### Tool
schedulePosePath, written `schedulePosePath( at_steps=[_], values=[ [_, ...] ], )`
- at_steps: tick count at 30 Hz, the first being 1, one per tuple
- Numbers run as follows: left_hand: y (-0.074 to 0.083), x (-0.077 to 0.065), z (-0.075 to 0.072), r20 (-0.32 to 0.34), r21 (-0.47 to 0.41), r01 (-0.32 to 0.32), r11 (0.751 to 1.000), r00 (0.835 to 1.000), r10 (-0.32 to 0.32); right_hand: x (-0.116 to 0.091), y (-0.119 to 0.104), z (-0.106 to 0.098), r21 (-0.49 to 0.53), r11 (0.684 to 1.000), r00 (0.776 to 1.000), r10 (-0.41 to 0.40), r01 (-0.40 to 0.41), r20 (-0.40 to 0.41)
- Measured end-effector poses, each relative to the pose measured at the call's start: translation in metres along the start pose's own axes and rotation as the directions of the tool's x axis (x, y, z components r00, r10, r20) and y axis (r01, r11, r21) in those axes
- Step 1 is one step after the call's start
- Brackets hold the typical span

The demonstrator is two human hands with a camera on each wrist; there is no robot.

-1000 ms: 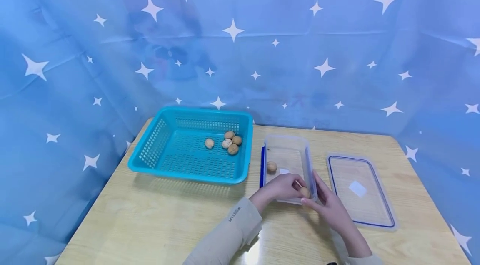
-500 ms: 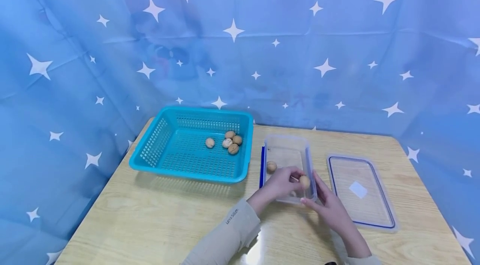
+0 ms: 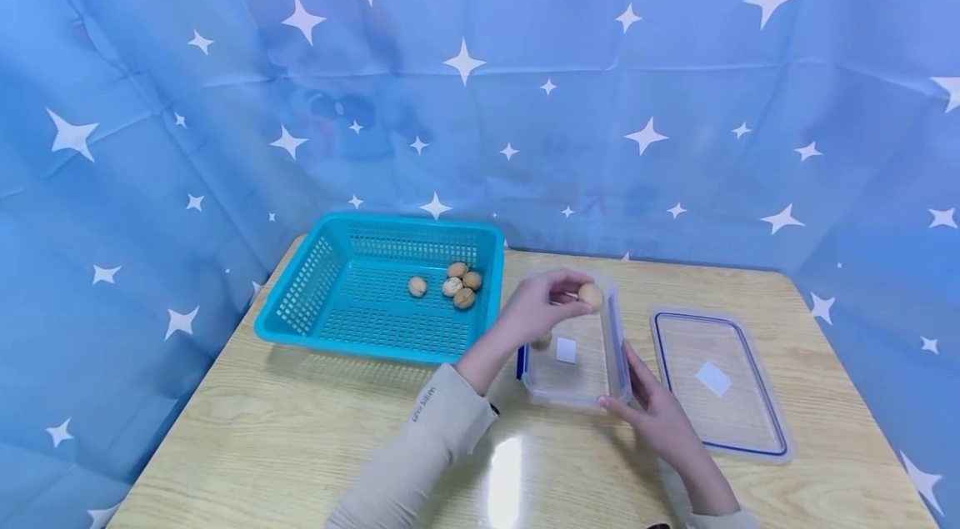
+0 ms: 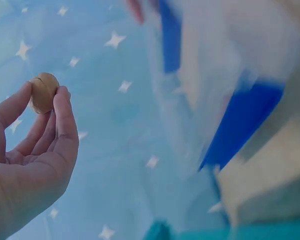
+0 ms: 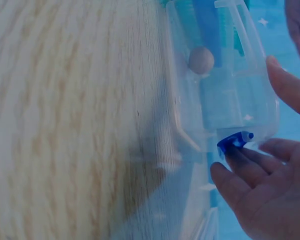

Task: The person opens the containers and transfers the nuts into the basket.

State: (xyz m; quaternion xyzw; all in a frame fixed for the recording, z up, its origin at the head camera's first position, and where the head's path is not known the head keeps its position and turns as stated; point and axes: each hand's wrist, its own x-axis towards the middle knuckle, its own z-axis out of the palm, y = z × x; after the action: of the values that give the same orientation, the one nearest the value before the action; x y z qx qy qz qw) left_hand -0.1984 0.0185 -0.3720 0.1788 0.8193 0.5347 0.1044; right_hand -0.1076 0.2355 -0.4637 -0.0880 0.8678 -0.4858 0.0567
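My left hand (image 3: 542, 304) pinches a walnut (image 3: 591, 296) between thumb and fingertips above a clear plastic box (image 3: 573, 400) with blue clips. The left wrist view shows that walnut (image 4: 43, 93) held up at the fingertips. Inside the box, at its left side, lies another walnut (image 3: 542, 341), partly covered by the left hand; the right wrist view shows a walnut (image 5: 201, 60) through the box wall. My right hand (image 3: 660, 412) holds the box's near right corner, thumb on the front end and fingers along the side by a blue clip (image 5: 234, 142).
A turquoise basket (image 3: 375, 352) with several walnuts (image 3: 463, 297) stands left of the box. The box's clear lid (image 3: 716, 421), with a blue seal, lies flat to the right. A star-patterned blue curtain (image 3: 480, 137) hangs behind the wooden table (image 3: 300, 437).
My left hand has lifted the walnut from the near right part of the box and moved it away from me and slightly left. The right hand stays at the box corner.
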Motion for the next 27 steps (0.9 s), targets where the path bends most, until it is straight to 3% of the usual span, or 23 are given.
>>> schedulePosePath(
  at_steps=[6,13,16,21,27],
  values=[
    [0.014,0.000,-0.047,-0.051,0.007,-0.014,1.000,0.999,0.015,0.000,0.000,0.000,0.001,1.000,1.000,0.013,-0.013,0.001],
    [0.012,0.004,-0.090,-0.145,-0.009,-0.034,0.999,0.989,0.033,0.001,-0.001,-0.002,0.001,1.000,1.000,-0.001,0.001,-0.004],
    [0.007,0.007,-0.105,-0.178,-0.024,-0.028,0.999,0.984,0.023,0.001,-0.001,-0.003,-0.012,1.000,1.000,-0.007,0.007,-0.010],
    [-0.010,0.009,-0.129,-0.225,-0.083,0.032,0.996,0.973,-0.050,0.002,0.000,-0.003,-0.007,1.000,1.000,-0.001,0.001,-0.001],
    [-0.035,0.011,-0.154,-0.228,-0.133,0.103,0.986,0.965,-0.132,0.001,0.003,-0.001,0.005,1.000,1.000,0.017,-0.017,-0.006]
  ],
)
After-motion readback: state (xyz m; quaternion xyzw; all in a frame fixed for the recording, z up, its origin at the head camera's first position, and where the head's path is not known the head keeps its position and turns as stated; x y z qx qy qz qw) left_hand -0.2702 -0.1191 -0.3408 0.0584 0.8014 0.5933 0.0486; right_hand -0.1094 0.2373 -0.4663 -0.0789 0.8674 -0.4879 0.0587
